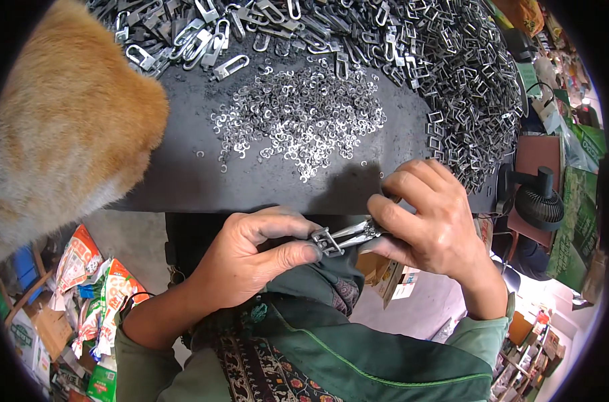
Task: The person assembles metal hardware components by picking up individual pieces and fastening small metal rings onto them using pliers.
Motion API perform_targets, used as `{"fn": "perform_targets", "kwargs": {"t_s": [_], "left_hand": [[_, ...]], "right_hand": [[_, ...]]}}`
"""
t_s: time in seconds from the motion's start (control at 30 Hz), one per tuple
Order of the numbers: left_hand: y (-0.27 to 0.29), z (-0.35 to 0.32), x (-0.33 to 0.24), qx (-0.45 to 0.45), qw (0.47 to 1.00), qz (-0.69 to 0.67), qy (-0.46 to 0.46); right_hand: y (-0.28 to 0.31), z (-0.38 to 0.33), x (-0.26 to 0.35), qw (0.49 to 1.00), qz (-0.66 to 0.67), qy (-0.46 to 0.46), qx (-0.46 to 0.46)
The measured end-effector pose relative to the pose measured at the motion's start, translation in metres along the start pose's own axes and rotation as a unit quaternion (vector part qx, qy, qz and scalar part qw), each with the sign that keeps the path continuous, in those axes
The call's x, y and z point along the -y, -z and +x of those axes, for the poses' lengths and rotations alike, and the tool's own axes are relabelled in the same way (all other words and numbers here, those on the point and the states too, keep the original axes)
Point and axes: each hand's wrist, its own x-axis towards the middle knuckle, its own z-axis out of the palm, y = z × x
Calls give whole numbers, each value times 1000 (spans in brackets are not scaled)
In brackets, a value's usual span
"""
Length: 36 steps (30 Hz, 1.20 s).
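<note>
My left hand [261, 248] pinches a small rectangular metal buckle frame [329, 242] between thumb and forefinger, above my lap just off the table's front edge. Out of my right hand [425, 221] comes a shiny metal piece with two long arms [358, 232]. Its left end meets the frame, and its dark right end lies at my thumb and curled fingers. Whether it is pliers or a loop-shaped part I cannot tell, since my fingers hide the rest. Beyond my hands, a pile of tiny C-shaped metal clips [304, 117] is spread on the dark table [204, 191].
Long metal loops [200, 40] lie heaped at the back. Small rectangular frames [472, 87] are piled at the right. An orange-furred animal [83, 100] covers the table's left side. A small black fan [539, 201] stands off the right edge; bags [120, 298] lie at lower left.
</note>
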Motion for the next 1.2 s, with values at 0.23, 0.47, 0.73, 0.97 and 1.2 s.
{"fn": "perform_targets", "kwargs": {"t_s": [0.23, 0.47, 0.73, 0.97, 1.2], "left_hand": [[0, 1, -4, 1, 999, 37, -25], [0, 1, -12, -3, 999, 45, 18], [2, -14, -27, 28, 958, 259, -116], [23, 114, -78, -182, 631, 662, -362], [45, 176, -77, -129, 486, 755, -422]], "right_hand": [[5, 3, 2, 1000, -28, 1, 5], [-1, 5, 4, 992, -104, 38, -58], [-14, -24, 21, 999, -19, 4, -37], [-30, -39, 49, 996, -22, -88, -2], [-37, -58, 35, 983, -8, -168, -73]]}}
